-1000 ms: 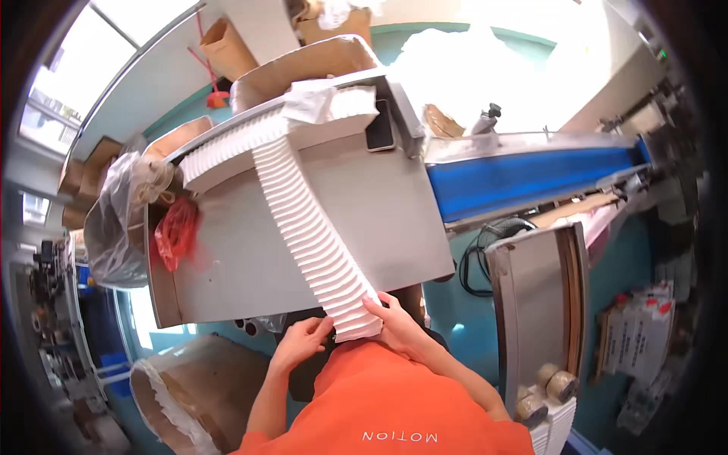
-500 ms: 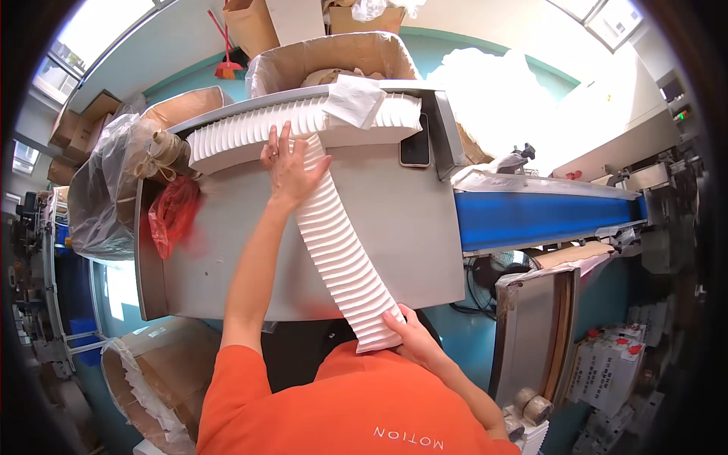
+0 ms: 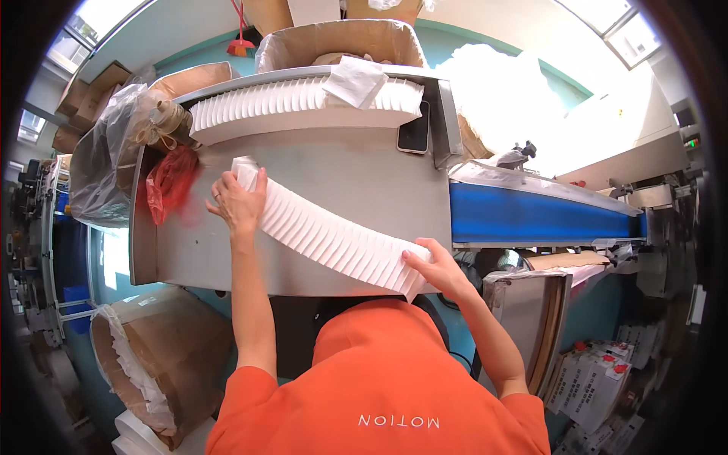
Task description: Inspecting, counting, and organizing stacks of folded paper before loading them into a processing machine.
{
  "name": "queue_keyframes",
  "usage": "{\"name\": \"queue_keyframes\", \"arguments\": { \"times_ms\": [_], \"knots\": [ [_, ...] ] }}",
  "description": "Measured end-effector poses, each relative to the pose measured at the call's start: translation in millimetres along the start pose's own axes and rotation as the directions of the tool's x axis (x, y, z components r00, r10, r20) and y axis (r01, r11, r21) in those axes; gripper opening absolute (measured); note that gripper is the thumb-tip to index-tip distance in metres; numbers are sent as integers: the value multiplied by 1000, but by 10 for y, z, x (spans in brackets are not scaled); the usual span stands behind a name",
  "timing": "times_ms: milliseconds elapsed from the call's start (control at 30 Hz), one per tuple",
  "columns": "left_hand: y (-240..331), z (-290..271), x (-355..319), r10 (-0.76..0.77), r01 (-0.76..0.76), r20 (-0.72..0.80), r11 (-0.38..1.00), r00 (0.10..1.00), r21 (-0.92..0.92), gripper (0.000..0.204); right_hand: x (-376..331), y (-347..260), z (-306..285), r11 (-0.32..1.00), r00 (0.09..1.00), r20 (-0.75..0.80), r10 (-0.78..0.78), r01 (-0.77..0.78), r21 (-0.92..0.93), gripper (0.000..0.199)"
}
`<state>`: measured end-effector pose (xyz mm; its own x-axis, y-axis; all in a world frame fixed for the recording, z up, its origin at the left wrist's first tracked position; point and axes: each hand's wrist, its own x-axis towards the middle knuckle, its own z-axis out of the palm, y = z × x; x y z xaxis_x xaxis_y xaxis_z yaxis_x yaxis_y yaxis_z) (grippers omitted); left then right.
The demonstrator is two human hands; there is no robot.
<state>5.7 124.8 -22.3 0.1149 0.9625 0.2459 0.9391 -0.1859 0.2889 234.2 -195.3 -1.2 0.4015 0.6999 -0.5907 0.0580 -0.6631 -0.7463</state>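
A long row of stacked white folded pieces (image 3: 326, 233) slants across the grey metal table, bowed slightly along its length. My left hand (image 3: 240, 202) is closed round its far left end, thumb on one side and fingers on the other. At the near right end, by the table's front edge, my right hand (image 3: 437, 267) grips the row. A second row of the same white pieces (image 3: 296, 110) lies along the table's back wall, with a loose white sheet (image 3: 355, 82) on top. The exact kind of the pieces cannot be made out.
A phone (image 3: 413, 133) lies at the table's back right. Red plastic bags (image 3: 170, 182) and a twine roll (image 3: 168, 121) are at the left. A blue conveyor belt (image 3: 531, 216) runs off to the right. Cardboard boxes (image 3: 341, 38) stand behind, and a carton (image 3: 163, 353) below left.
The held row has swung from steep to a flatter slant. My left hand moved left and nearer, away from the back row; my right hand rose onto the table's front edge.
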Motion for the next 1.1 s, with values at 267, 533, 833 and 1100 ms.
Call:
{"name": "queue_keyframes", "arguments": {
  "times_ms": [267,533,833,1100],
  "knots": [
    [-1086,-541,-477,-405,405,-14,912,914,59,76,505,60,-48,982,945,-313,-94,139,125,54],
    [-2008,-320,-158,-164,406,390,597,906,-691,48,350,288,-339,833,999,-23,34,-15,553,28],
    [-1248,-416,-275,-243,463,431,708,869,-533,61,459,159,-29,973,875,-460,-152,214,86,51],
    [-1265,-364,-458,-298,421,310,759,903,-497,58,342,508,-319,707,990,-28,138,-78,703,34]
  ]
}}
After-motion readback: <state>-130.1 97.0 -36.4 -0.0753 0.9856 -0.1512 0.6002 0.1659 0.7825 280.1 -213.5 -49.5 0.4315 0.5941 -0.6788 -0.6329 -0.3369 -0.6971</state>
